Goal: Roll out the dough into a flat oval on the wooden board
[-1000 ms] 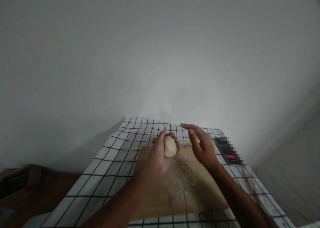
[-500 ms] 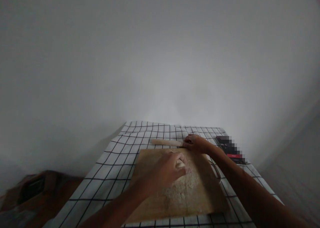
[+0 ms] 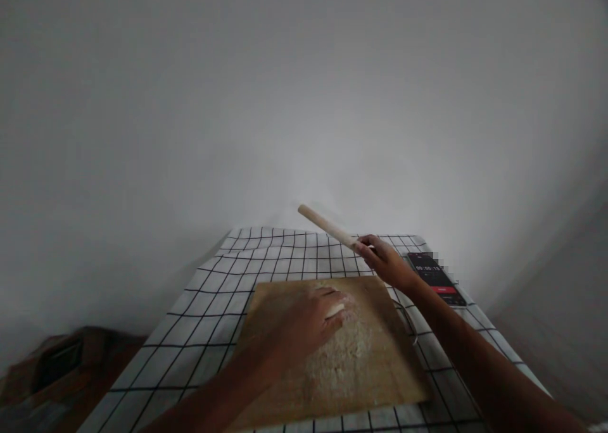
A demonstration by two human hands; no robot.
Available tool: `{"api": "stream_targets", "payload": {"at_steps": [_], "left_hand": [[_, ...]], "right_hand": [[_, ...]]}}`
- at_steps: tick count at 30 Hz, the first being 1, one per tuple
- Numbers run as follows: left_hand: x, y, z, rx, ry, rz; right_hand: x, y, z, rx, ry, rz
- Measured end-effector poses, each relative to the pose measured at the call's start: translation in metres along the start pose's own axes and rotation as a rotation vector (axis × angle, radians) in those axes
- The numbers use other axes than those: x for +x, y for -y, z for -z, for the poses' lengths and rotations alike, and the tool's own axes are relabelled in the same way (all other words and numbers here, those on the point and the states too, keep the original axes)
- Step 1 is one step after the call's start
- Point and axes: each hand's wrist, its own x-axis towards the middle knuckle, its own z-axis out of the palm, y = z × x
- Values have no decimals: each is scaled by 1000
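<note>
In my right hand [image 3: 380,257] is one end of a pale wooden rolling pin [image 3: 327,226]. The pin is raised off the table, its far end tilted up to the left. My left hand [image 3: 316,316] is over a wooden board [image 3: 285,395], its fingers curled round a small whitish piece of dough [image 3: 335,311]. Only part of the dough shows between the fingers. Loose white flour [image 3: 339,363] is scattered over the middle of the board.
A white cloth with black grid lines [image 3: 190,332] covers the table under the board. To the right lies a phone [image 3: 437,278] with a timer on its screen. A cord loop [image 3: 408,322] sits by the board's right edge. Brown boxes [image 3: 61,363] stand low on the left.
My right hand has lifted the rolling pin off the cloth behind the board, tilting its free end up. My left hand stays over the board with the dough.
</note>
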Motion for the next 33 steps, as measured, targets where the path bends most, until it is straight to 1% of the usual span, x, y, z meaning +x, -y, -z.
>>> {"api": "stream_targets", "payload": {"at_steps": [1, 3, 5, 6, 8, 10, 12, 13, 15, 17, 19, 22, 24, 26, 28, 29, 30, 31, 33], "left_hand": [[1, 1, -1, 32, 8, -26], [3, 3, -5, 87, 4, -88], [6, 5, -7, 95, -11, -108], [8, 5, -6, 76, 2, -107], [7, 5, 1, 23, 62, -63], [0, 5, 13, 0, 106, 32], [-16, 6, 26, 50, 97, 117], [-26, 8, 32, 106, 88, 136], [-46, 12, 39, 254, 106, 120], [-58, 16, 39, 381, 135, 111], [-62, 21, 35, 440, 122, 127], [-58, 25, 28, 412, 59, 157], [-52, 25, 29, 291, -7, 191], [-46, 21, 38, 120, -142, 251], [-36, 12, 54, -13, -333, 310], [-29, 5, 64, -41, -416, 317], [-22, -2, 74, -44, -460, 306], [-14, -9, 83, -25, -463, 268], [1, -24, 95, 46, -388, 177]], "right_hand": [[-4, 5, 0, 145, -11, -68], [-12, 15, -4, 406, -79, -184], [-20, 23, -12, 600, -150, -251], [-23, 27, -16, 672, -152, -278], [-30, 31, -22, 772, -101, -316], [-37, 32, -25, 805, -81, -302], [-41, 28, -24, 777, -146, -250], [-43, 25, -22, 747, -189, -228], [-44, 18, -21, 686, -247, -221], [-44, 11, -23, 629, -247, -247], [-44, 6, -29, 543, -202, -260], [-43, 8, -39, 399, -137, -226], [-43, 15, -40, 359, -134, -173], [-43, 22, -35, 322, -132, -118], [-43, 28, -24, 211, -107, -96], [-43, 31, -17, 132, -86, -105], [-43, 33, -10, 48, -56, -128], [-44, 36, -4, -36, -12, -155], [-46, 41, 7, -210, 97, -182]]}}
